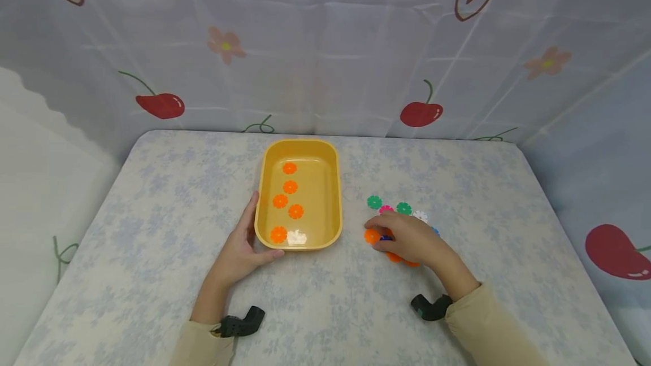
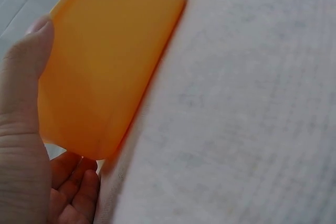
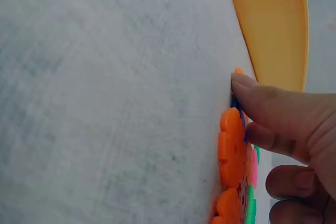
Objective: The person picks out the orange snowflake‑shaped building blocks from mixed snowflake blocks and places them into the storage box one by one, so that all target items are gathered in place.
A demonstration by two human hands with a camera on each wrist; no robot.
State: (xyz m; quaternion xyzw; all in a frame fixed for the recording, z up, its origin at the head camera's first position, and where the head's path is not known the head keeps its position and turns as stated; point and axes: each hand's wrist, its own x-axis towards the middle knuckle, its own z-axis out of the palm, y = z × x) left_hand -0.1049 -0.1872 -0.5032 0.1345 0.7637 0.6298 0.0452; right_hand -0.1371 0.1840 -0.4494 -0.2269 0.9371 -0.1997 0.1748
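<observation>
Gripping the yellow tray (image 1: 319, 199) at its near left corner, the left hand (image 1: 236, 250) has its thumb along the near wall and its fingers against the left wall. Five orange flower discs (image 1: 290, 187) lie in the tray, all towards its left side. Right of the tray, well apart from it, the right hand (image 1: 409, 236) bends its thumb and forefinger around an orange disc (image 1: 372, 236) and beside a dark blue disc (image 1: 385, 238); I cannot tell whether they pinch either one. Beyond that hand, also right of the tray, are two green discs (image 1: 374, 202), a pink disc (image 1: 386, 209) and a white disc (image 1: 420, 216). More orange discs (image 1: 394, 257) show below the palm. Under the tray spreads a pale blue-mottled table (image 1: 152, 242); behind it hangs a curtain (image 1: 315, 72) printed with cherries
</observation>
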